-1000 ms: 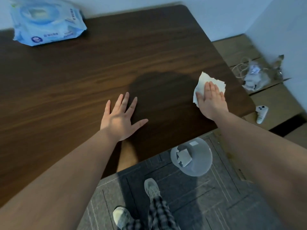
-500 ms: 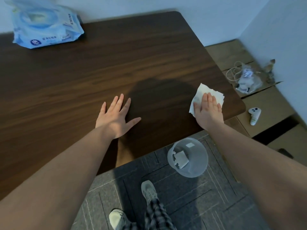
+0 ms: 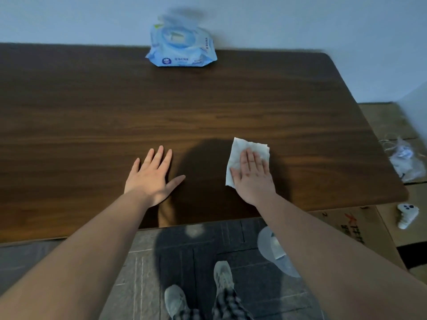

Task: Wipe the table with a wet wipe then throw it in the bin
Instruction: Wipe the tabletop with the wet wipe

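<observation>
From my remote seat, I see both bare forearms reaching in from the lower corners over grey carpet tiles, two pale sneakers (image 3: 198,294) planted between them. Beside the right forearm, a translucent bin (image 3: 271,250) stands on the floor just below the bench edge, partly hidden by that arm, with a crumpled white piece inside. The left hand (image 3: 151,179) lies flat on the dark wood-grain bench (image 3: 92,116), fingers spread and thumb angled out, holding nothing. The right hand (image 3: 253,179) presses palm-down, fingers close together, on a white wet wipe (image 3: 248,150), which sits near the front edge, right of centre, its crumpled corners showing beyond the fingertips and thumb. Compared with half a second ago, the view has swung so the bench now runs square across the frame; the wipe and right hand sit further in from the bench's right corner, and the left hand lies flat as before. At the far edge, against a pale wall, a blue wipes pack (image 3: 181,48) stands, now near centre rather than top left. To the right, flattened cardboard (image 3: 360,227) covers the floor, carrying a white game controller (image 3: 406,214) and a clear bag of clutter (image 3: 406,160).
</observation>
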Action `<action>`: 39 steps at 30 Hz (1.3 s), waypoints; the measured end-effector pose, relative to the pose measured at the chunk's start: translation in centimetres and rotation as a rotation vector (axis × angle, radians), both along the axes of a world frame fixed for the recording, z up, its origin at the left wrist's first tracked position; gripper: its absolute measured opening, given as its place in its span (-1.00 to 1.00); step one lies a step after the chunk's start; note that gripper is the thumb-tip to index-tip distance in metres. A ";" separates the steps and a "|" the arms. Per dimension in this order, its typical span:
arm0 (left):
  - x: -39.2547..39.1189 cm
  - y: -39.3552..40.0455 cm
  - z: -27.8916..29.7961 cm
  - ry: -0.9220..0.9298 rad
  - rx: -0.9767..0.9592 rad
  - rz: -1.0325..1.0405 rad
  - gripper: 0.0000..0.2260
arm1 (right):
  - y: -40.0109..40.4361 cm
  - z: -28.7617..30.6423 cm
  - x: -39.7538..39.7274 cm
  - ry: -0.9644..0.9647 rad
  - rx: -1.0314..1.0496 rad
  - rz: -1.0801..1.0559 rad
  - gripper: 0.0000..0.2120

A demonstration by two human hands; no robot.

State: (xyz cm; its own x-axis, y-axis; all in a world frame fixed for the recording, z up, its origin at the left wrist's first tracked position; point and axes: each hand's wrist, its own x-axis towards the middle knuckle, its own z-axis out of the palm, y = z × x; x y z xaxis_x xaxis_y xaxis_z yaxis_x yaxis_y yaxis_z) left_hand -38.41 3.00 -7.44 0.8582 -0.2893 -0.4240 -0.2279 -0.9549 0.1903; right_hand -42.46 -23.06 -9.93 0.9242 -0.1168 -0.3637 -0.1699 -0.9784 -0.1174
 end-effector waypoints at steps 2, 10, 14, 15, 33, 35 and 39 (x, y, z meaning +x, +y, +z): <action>-0.9 3.7 0.1 0.008 0.025 0.071 -0.19 | 4.5 -0.1 0.9 -0.019 0.006 0.101 -0.37; -5.1 19.5 0.8 0.061 0.198 0.294 0.05 | 20.2 -0.4 3.7 -0.025 -0.002 0.375 -0.38; -7.0 26.8 1.1 0.108 0.259 0.428 0.14 | 26.5 -0.3 4.1 0.010 -0.001 0.475 -0.37; -7.1 27.9 1.0 0.129 0.256 0.445 0.16 | 27.7 -0.3 4.1 0.017 0.002 0.493 -0.37; -8.2 30.3 -2.3 -0.013 0.058 0.558 0.21 | 47.2 0.1 5.7 -0.019 0.055 0.842 -0.39; -8.4 30.2 -2.3 -0.013 0.062 0.558 0.21 | 46.8 0.1 5.5 -0.017 0.068 0.866 -0.40; -8.3 29.9 -1.8 0.007 0.068 0.558 0.22 | 45.0 -0.1 4.7 -0.012 0.090 0.939 -0.38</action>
